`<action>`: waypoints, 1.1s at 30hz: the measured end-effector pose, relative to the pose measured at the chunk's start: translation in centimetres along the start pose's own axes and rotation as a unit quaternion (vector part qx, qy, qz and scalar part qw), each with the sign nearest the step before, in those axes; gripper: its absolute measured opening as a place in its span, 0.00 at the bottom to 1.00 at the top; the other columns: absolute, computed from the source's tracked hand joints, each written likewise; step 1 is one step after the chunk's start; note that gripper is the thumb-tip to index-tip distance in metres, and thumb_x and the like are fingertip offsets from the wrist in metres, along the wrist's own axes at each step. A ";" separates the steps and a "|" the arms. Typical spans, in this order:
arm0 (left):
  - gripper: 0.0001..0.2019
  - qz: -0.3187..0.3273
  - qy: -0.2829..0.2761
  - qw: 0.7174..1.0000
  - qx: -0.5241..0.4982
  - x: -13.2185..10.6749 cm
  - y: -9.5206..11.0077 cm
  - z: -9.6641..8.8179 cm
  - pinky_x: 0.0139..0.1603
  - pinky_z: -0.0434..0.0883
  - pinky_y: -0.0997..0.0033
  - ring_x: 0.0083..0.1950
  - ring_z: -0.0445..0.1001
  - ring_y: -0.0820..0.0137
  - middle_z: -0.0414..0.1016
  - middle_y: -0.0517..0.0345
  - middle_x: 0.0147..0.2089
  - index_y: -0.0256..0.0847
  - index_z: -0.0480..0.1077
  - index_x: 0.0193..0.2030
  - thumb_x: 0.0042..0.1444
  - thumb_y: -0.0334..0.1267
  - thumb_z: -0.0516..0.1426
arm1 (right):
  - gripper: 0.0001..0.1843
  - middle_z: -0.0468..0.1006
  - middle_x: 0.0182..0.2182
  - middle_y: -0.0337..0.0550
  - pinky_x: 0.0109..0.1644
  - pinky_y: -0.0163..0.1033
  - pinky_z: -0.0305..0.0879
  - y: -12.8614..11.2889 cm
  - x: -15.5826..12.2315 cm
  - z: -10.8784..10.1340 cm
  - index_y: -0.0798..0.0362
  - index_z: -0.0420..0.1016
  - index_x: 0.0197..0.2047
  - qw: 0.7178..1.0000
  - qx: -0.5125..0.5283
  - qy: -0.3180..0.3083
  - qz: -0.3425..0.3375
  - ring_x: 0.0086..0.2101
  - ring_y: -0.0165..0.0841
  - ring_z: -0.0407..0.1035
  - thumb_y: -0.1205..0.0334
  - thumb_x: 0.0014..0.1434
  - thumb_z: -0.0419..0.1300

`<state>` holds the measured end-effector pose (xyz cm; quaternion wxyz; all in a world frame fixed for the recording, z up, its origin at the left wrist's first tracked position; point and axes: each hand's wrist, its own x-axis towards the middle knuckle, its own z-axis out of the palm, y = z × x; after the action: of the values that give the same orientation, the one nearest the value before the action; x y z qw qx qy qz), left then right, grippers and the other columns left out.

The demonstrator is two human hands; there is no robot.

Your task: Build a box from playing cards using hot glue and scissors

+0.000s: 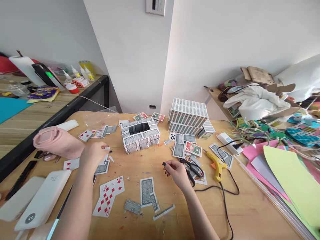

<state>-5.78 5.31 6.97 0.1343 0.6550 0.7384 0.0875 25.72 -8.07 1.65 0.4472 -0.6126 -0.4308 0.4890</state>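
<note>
On the left of the table, my left hand [93,155] pinches the edge of a playing card [107,154], just above other cards. Beneath it lies a grey-backed card [102,167]. My right hand [176,171] hovers right of centre, its fingers loosely bent and a little apart, with nothing visible in them. Black-handled scissors [197,169] lie right beside it. Between and beyond my hands stands a box built of folded playing cards [141,138], with a dark rectangular opening on top. Nearer to me are face-up diamond cards [107,196] and a grey-backed card [146,190].
A stacked card structure [188,116] stands at the back. A yellow glue gun [217,166] with its black cord lies right, near a white power strip [229,143] and coloured paper [287,180]. A pink roll [58,141] and a white power bank [43,200] occupy the left.
</note>
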 end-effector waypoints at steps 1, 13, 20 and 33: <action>0.16 -0.007 -0.034 0.999 0.028 -0.1 -0.9 0.9 0.34 0.65 0.65 0.39 0.73 0.56 0.77 0.49 0.37 0.39 0.74 0.37 0.39 0.40 0.60 | 0.16 0.73 0.22 0.43 0.25 0.32 0.63 0.2 -0.1 0.0 0.57 0.73 0.28 1.000 -0.002 -0.007 0.002 0.21 0.28 0.65 0.51 0.51 0.58; 0.14 -0.015 0.025 0.998 -0.051 -1.9 -4.1 5.3 0.37 0.65 0.68 0.37 0.73 0.61 0.77 0.53 0.34 0.41 0.74 0.28 0.40 0.48 0.57 | 0.18 0.72 0.21 0.41 0.25 0.32 0.60 2.1 -0.6 0.8 0.57 0.73 0.27 0.999 -0.021 -0.028 0.009 0.22 0.28 0.64 0.49 0.52 0.56; 0.14 -0.031 0.187 0.970 -0.150 -2.9 1.4 -0.4 0.33 0.64 0.71 0.31 0.70 0.68 0.75 0.59 0.29 0.41 0.74 0.32 0.46 0.48 0.57 | 0.18 0.71 0.20 0.40 0.24 0.31 0.59 2.3 -0.7 0.8 0.56 0.72 0.26 0.999 -0.023 -0.023 0.006 0.21 0.28 0.63 0.48 0.51 0.57; 0.23 0.295 0.207 0.926 -0.115 -4.3 12.0 -1.3 0.59 0.57 0.59 0.58 0.61 0.61 0.65 0.50 0.55 0.43 0.58 0.59 0.56 0.36 0.51 | 0.35 0.70 0.45 0.47 0.49 0.43 0.59 -1.6 -3.6 2.2 0.49 0.70 0.50 0.921 -0.335 -0.150 -0.129 0.45 0.41 0.61 0.53 0.36 0.70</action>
<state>5.63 2.60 12.22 0.0207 0.7907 0.5080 0.3409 22.90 -10.95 3.70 0.2053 -0.5852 -0.7070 0.3400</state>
